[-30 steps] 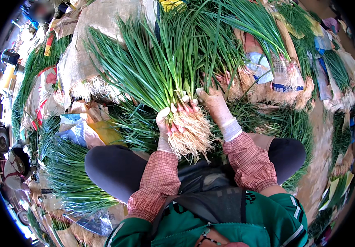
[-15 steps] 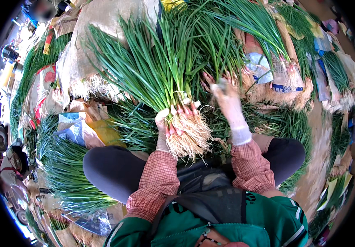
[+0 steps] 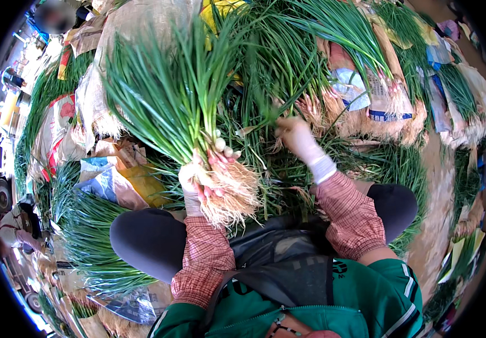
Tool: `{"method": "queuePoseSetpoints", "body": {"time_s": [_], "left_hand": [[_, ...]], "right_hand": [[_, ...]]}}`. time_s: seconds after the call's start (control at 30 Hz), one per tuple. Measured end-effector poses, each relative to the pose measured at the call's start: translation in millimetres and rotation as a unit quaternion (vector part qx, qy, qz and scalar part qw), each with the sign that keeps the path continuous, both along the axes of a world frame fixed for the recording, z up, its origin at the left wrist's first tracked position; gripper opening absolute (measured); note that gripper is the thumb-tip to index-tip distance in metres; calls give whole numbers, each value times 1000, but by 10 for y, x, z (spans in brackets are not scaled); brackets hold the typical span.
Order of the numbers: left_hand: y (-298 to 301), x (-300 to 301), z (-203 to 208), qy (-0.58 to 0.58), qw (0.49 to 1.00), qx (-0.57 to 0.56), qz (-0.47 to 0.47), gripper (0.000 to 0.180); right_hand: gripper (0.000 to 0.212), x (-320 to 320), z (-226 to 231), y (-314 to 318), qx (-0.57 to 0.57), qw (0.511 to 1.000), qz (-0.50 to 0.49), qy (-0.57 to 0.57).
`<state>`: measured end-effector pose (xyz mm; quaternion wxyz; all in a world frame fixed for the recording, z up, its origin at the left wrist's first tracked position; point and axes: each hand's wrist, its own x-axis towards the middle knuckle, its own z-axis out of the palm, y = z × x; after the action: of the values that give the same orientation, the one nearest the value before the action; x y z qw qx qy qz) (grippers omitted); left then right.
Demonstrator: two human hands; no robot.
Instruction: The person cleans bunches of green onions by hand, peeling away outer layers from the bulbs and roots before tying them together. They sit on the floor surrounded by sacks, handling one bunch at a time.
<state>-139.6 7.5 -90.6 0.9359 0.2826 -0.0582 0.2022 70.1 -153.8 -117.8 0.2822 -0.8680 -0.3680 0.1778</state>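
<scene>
My left hand (image 3: 190,179) is wrapped round the base of a thick bunch of spring onions (image 3: 195,112). Its green leaves fan up and away to the far left, and the reddish bulbs and a few white ones show beside my fingers. Pale stringy roots (image 3: 231,194) hang toward my lap. To the right, my gloved right hand (image 3: 297,137) is closed, its fingertips at blurred green leaves with thin roots below, as of a spring onion. Just beyond it lies a loose pile of spring onions (image 3: 310,104) with pink bulbs.
Loose leaves and trimmings (image 3: 293,180) cover the ground before my crossed legs. Coloured sacking (image 3: 121,180) and a heap of spring onions (image 3: 99,236) lie at my left. A beige sheet (image 3: 141,34) covers more at the far left. Bundles (image 3: 392,101) stand at the far right.
My left hand has moved left and slightly nearer with the bunch, which has tilted left. My right hand has shifted slightly left and nearer, its fingers now at the leaves.
</scene>
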Motion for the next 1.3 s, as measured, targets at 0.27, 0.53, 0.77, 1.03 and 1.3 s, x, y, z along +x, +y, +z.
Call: {"method": "queuePoseSetpoints", "body": {"time_s": [0.27,0.53,0.77,1.03,1.3], "left_hand": [[-99,109,21,-4,997,-73,-21,64],[-50,163,95,18,992,-122,0,59],[90,150,258,-156,967,-167,-109,77],[-158,254,17,-13,998,-46,41,65],[-329,217,-137,52,987,-154,-9,39]], "right_hand": [[26,-405,81,-386,26,984,2,177],[26,111,-309,-66,171,961,-163,140],[20,652,549,-431,468,822,-142,291],[9,309,861,-302,253,946,-24,202],[20,-569,513,-80,150,976,75,141]]}}
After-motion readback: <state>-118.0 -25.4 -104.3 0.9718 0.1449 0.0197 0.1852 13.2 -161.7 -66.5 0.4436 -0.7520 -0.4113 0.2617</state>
